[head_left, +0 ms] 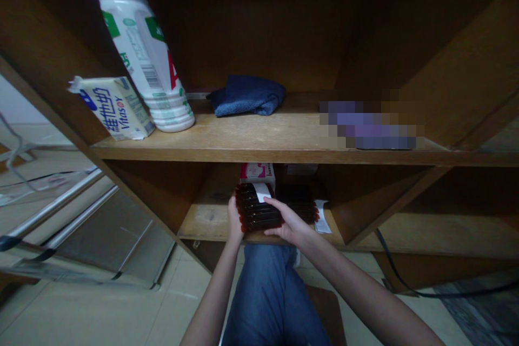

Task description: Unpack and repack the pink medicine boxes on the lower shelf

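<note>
Both hands, left hand [234, 223] and right hand [290, 223], grip dark stacked trays [259, 210].

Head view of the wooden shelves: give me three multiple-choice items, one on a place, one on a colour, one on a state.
1. Where does the Vitasoy carton lie?
A. upper shelf, left of the white bottle
B. lower shelf
C. floor

2. What colour is the folded cloth?
A. red
B. dark blue
C. yellow

3. How is the dark pack of bottles held?
A. left hand only
B. untouched
C. both hands

Answers: 1 A, the carton lies on the upper shelf beside the white bottle. 2 B, it shows dark blue. 3 C, the left hand and right hand grip its sides on the lower shelf.
</note>
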Demonstrator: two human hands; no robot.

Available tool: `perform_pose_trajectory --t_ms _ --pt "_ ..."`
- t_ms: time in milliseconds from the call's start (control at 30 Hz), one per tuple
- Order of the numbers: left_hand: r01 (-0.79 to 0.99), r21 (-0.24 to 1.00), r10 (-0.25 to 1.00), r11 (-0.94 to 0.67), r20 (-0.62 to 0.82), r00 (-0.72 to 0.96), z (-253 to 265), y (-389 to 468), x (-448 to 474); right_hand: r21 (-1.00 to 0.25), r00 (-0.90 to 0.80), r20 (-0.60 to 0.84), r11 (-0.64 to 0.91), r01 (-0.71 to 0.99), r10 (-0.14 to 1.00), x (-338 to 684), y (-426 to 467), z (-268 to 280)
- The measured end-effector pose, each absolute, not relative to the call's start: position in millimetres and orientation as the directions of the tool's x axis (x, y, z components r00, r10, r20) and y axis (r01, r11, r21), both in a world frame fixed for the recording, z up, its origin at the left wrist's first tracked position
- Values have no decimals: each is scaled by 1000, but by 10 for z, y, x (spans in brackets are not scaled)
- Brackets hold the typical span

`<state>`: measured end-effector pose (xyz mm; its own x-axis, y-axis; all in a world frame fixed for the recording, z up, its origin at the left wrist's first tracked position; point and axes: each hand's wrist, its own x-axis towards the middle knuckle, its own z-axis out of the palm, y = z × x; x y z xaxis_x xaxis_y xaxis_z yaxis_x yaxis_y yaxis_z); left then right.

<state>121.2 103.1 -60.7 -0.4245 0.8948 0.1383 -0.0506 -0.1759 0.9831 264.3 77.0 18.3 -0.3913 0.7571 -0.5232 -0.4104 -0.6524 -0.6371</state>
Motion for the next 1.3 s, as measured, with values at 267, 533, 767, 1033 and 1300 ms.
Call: perform_pose_trajectory --t_ms 267,533,767,1033,1300 --pt "-24 941 881 -337 306 -362 -583 963 1250 -657 -334 -524 -621 -427 784 2751 786 224" --pt "196 921 849 -336 387 -359 -623 914 1211 -663 -322 -518 -610 -433 792 2769 812 231" --pt "336 869 841 -364 462 -282 -590 870 1235 -635 -314 -524 -609 -475 792 2765 797 226" --pt "616 717 819 -325 540 -196 -594 862 1237 -633 -279 -529 -592 -498 801 2795 747 223" --pt "636 689 792 -347 578 -194 -688 894 1308 -634 -270 -546 -602 -486 793 2828 791 228"
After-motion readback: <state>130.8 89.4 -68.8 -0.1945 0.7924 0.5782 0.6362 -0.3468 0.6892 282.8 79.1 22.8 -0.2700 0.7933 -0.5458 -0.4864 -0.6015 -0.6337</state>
